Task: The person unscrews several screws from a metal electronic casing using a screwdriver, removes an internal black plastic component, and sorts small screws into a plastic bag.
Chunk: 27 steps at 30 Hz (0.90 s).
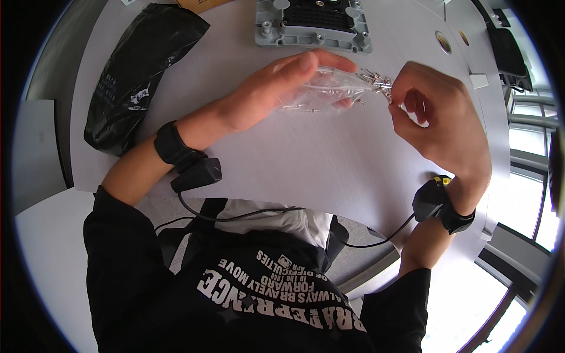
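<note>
My left hand (pixel 282 79) is closed round a clear plastic bag (pixel 332 88), thumb on top and fingers behind it. The bag lies sideways, its right end toward my right hand. Several small metal screws (pixel 376 81) cluster at that end, between the bag and my right fingertips. My right hand (pixel 432 112) is curled with thumb and forefinger pinched together at the edge of the cluster. Whether a screw sits between those fingertips is hidden.
A grey metal housing with a black centre (pixel 318 26) stands on the white table (pixel 282 159) beyond my hands. To the left lies a black plastic package (pixel 138 76). A cardboard box (pixel 200 5) shows at the far edge. Cables (pixel 247 216) run from both wrist devices across my lap.
</note>
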Each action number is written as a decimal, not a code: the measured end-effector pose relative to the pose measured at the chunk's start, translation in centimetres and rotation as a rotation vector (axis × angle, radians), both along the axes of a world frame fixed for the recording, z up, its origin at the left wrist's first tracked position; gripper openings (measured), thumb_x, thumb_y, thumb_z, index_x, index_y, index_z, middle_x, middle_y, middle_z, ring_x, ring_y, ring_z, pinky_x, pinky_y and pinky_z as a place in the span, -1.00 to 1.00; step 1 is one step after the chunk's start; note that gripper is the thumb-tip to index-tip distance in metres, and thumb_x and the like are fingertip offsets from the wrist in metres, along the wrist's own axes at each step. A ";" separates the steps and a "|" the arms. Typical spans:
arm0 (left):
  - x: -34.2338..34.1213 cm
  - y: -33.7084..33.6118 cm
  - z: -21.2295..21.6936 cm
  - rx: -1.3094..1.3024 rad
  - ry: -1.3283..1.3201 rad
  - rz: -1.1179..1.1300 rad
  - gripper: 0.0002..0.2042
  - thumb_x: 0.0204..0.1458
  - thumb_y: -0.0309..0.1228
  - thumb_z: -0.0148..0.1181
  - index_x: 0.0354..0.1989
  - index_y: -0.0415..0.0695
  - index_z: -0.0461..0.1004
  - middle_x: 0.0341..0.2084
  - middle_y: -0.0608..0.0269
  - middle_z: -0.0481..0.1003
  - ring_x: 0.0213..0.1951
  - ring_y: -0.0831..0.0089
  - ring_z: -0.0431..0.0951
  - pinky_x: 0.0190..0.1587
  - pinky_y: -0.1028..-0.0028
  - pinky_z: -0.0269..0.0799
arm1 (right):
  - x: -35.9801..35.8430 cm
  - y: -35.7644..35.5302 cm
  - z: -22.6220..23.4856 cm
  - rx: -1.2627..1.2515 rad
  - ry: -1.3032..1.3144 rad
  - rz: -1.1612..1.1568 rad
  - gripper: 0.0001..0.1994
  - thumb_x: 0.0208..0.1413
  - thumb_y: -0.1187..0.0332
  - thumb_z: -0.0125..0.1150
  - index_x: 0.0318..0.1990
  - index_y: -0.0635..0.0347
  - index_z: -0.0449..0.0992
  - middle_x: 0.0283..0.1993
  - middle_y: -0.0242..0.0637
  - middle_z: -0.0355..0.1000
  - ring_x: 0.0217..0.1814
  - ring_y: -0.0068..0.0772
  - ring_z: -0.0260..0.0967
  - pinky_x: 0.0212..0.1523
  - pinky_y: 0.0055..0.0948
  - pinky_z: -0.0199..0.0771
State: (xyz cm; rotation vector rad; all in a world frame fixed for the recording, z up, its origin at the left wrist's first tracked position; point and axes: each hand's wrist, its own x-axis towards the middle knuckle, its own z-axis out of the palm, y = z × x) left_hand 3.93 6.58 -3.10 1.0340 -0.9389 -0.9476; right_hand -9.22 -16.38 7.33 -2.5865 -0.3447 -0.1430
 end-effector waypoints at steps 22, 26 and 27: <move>0.0 -0.2 0.2 0.003 -0.049 -0.056 -0.32 0.35 0.07 0.19 0.41 -0.21 0.30 0.20 0.11 0.49 0.25 0.36 0.53 0.35 0.33 0.36 | 1.5 -1.8 -1.9 0.044 -0.059 -0.038 -0.91 0.17 0.58 0.34 -0.21 0.28 0.55 -0.27 -0.26 0.53 -0.36 -0.38 0.49 -0.36 -0.40 0.48; 0.0 -0.2 -0.2 -0.010 -0.017 -0.064 -0.27 0.27 0.01 0.34 0.44 -0.20 0.25 0.23 0.13 0.45 0.26 0.35 0.51 0.34 0.33 0.37 | 1.8 -0.3 -1.9 0.121 -0.100 0.095 -0.83 0.12 0.60 0.40 -0.15 0.22 0.62 -0.17 -0.32 0.51 -0.27 -0.42 0.51 -0.35 -0.46 0.45; -0.1 -0.2 -0.4 0.016 -0.019 -0.077 -0.18 0.20 0.08 0.37 0.46 -0.21 0.21 0.27 0.11 0.41 0.29 0.31 0.49 0.37 0.27 0.35 | 1.8 0.1 -2.0 0.157 -0.103 0.124 -0.81 0.11 0.62 0.40 -0.13 0.21 0.63 -0.16 -0.35 0.50 -0.25 -0.48 0.51 -0.37 -0.50 0.39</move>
